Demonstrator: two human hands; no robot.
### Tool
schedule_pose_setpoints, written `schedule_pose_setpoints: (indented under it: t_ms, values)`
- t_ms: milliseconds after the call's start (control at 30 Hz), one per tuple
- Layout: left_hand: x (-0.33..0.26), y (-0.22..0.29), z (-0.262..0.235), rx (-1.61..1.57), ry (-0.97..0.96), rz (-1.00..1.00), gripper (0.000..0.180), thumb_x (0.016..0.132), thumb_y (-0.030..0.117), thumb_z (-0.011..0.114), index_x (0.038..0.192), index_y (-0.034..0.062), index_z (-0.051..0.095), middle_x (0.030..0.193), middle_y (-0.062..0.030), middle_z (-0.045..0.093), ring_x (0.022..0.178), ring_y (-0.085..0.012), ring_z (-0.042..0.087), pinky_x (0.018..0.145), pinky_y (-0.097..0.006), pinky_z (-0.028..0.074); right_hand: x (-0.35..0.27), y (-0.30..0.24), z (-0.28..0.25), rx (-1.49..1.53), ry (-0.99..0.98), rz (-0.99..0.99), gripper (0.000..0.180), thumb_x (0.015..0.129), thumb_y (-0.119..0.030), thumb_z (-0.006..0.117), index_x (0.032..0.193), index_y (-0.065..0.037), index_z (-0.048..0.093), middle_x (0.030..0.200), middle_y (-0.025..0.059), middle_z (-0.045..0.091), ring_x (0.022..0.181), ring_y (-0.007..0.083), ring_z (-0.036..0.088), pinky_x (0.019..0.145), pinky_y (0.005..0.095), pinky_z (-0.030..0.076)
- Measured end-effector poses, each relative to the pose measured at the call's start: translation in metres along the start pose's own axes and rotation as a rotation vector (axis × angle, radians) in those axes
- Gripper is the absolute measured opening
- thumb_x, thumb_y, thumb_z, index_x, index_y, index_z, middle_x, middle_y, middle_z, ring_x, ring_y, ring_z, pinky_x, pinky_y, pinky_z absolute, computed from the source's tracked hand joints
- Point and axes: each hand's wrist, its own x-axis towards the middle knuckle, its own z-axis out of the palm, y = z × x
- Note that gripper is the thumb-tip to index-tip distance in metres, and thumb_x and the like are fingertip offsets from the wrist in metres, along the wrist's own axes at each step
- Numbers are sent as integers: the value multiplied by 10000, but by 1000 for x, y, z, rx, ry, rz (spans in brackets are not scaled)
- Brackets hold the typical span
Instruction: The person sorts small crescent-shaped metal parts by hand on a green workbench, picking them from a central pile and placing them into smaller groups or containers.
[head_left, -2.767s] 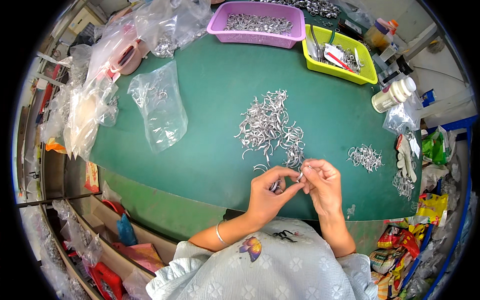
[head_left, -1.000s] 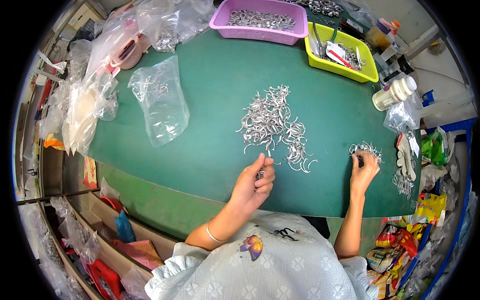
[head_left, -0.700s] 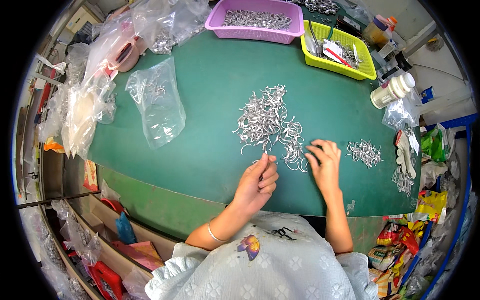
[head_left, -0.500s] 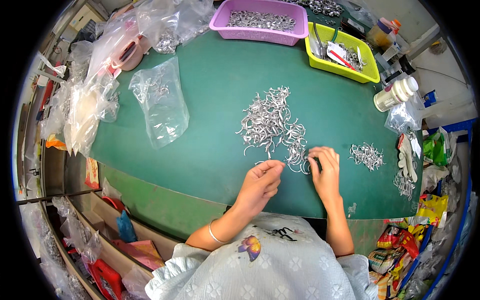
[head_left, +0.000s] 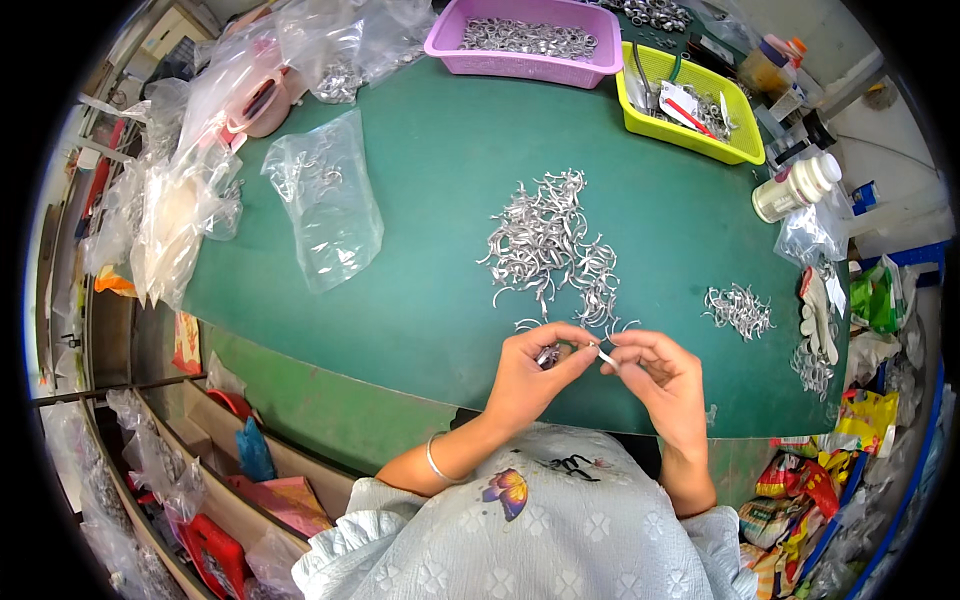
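Close to the table's near edge, my left hand (head_left: 538, 375) is closed around several small silvery metal pieces (head_left: 547, 356) that show in its curled fingers. Its thumb and forefinger meet my right hand (head_left: 662, 385) at one curved metal piece (head_left: 607, 359), pinched between the fingertips of both. Just beyond my hands spreads a large loose pile of curved metal pieces (head_left: 540, 235), its near tail reaching almost to my fingers. A smaller pile of similar pieces (head_left: 738, 311) lies to the right.
Clear plastic bag (head_left: 325, 215) lies left on the green table (head_left: 430, 150). At the back stand a purple basket (head_left: 520, 65) and a yellow basket (head_left: 690, 135) with metal parts and tools. A white bottle (head_left: 795, 188) and a glove (head_left: 815, 315) lie right.
My right hand has drawn back from the pile and now pinches a curved piece against my left fingertips. My left hand has turned, so the pieces in it show.
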Motion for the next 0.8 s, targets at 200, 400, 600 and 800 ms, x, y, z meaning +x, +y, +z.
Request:
schedule_pose_setpoints:
  t_ms: [200,400,600,800]
  values:
    - [-4,1,-1,-70,-30,49,95,746,-12,643,839,8,646,745,8,585,615,-10,433,516,-164,318,-3,0,-2,-271,-8,-286,176,675,91,653,835,22,638,764,82,618,710,143,555,641,255,432]
    - [-5,2,1,-89,-57,120,81,767,11,638,846,6,653,756,-2,610,606,-17,428,522,-173,319,-6,-13,6,-545,43,-548,190,633,69,675,813,18,643,744,95,614,687,200,552,632,279,431]
    - [-8,11,1,-146,-99,22,93,783,7,620,871,-4,646,777,-24,621,663,-29,498,554,-173,357,-8,-16,9,-633,62,-637,198,610,50,694,799,13,646,738,92,610,690,219,539,633,293,428]
    - [-5,9,1,-177,-51,-23,157,810,32,595,961,2,627,772,-24,604,634,-24,487,521,-166,352,1,-10,-1,-709,156,-661,153,634,54,664,782,30,632,732,104,609,700,221,537,654,302,422]
